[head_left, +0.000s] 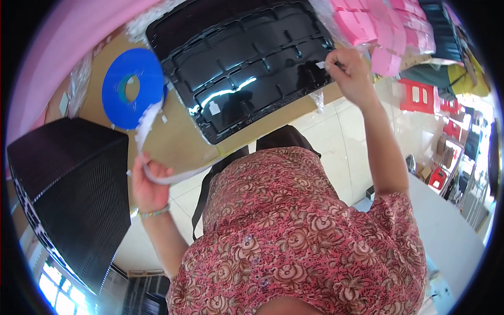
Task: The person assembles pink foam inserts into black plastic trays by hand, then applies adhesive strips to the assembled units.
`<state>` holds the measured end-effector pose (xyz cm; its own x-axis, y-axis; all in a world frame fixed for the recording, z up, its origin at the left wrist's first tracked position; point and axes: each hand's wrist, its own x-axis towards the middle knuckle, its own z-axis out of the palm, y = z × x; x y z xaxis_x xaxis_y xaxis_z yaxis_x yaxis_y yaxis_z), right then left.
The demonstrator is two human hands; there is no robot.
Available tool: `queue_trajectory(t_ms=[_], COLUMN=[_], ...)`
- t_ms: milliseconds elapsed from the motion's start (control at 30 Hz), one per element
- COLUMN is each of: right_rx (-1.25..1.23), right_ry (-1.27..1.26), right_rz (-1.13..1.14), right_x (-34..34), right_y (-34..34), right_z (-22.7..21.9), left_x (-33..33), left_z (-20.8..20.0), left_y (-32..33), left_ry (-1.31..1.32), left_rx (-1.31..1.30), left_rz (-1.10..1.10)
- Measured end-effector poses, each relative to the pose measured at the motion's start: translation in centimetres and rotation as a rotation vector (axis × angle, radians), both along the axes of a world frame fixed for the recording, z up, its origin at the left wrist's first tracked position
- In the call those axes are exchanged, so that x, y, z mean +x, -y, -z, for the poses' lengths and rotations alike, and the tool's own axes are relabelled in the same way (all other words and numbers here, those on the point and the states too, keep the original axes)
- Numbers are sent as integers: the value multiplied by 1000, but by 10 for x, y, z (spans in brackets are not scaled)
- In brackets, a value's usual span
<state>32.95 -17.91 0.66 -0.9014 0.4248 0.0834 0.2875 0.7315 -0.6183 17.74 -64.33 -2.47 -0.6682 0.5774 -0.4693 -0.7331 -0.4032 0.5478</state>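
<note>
My left hand (150, 186) is closed on a white strip (143, 126), which curves up to a blue roll (116, 86) lying flat on the brown work surface (181, 139). The strip's other end trails right from the hand. At the right end of a glossy black plastic tray (247, 68), my right hand (353, 79) pinches a small white sticker (321, 65) between thumb and finger. Whether the sticker touches the tray cannot be made out. Another white sticker (214, 108) sits near the tray's front left corner.
A tall stack of black trays (84, 194) stands at the left. Pink trays (367, 23) in clear plastic wrap lie at the far right. Beyond the surface's right edge, a red stool (417, 96) stands on the tiled floor (336, 131). Small white scraps lie beside the roll.
</note>
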Motion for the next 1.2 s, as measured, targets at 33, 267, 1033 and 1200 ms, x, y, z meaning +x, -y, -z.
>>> queue_trajectory(t_ms=[33, 267, 1033, 1200], right_rx=[10, 445, 592, 467], right_ry=[-2, 39, 193, 73], right_rz=[26, -67, 143, 156], right_x=[2, -12, 18, 14], right_y=[-12, -39, 7, -10], right_z=[4, 36, 31, 34], left_x=[-7, -15, 38, 43], left_z=[1, 7, 11, 1], left_y=[17, 40, -48, -75], left_ry=[7, -115, -724, -838], left_rx=[-105, -511, -983, -935], left_rz=[-34, -31, -376, -315])
